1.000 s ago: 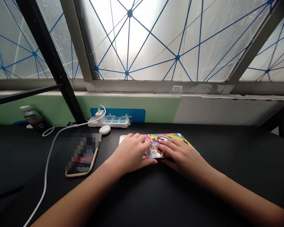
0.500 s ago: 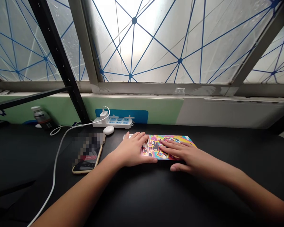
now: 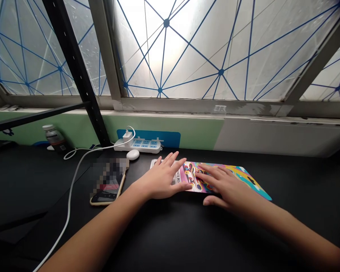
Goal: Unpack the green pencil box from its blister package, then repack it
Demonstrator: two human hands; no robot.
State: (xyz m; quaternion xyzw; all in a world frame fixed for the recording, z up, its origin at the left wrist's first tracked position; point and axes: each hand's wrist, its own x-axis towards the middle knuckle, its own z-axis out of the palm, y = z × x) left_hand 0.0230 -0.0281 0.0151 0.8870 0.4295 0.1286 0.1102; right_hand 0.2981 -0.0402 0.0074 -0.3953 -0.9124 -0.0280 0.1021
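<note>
The left hand (image 3: 163,178) lies palm down with its fingers spread wide, resting on the left end of a colourful pencil box (image 3: 243,177). It presses on the box and grips nothing, and the thumb stretches along the box's near edge. The right hand (image 3: 225,185) is just as open: its fingers lie flat across the middle of the lid and its thumb rests at the box's near edge. The 2 hands sit close together but do not touch.

The box lies flat on the black table (image 3: 187,234), and its right end juts out past the right hand. To the left, near the left hand, lies a phone (image 3: 109,183). A white cable (image 3: 70,196) runs beside it up to a charger in the power strip (image 3: 140,144) by the wall. A small white earbud case (image 3: 133,154) sits just in front of the strip. 1 bottle (image 3: 54,136) stands well apart, at the far left.
</note>
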